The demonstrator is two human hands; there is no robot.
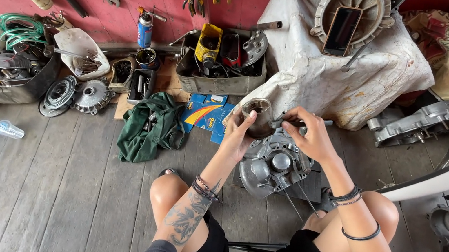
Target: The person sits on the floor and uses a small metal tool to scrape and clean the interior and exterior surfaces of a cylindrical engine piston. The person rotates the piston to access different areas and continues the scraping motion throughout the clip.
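L hand (238, 138) cups round metal cylinder part (257, 116), fingers wrapped round its side, held above engine casing (273, 165) on floor betw knees. R hand (306, 136) fingers pinched shut on thin metal tool (289, 120), tip at cylinder rim. Green cloth (149, 125) left of casing, blue boxes (207, 115) just beyond. Phone (341, 30) far right on covered heap.

Left hand (238, 139) cups piston (256, 116); right hand (306, 136) pinches tool (over engine case (274, 165)).
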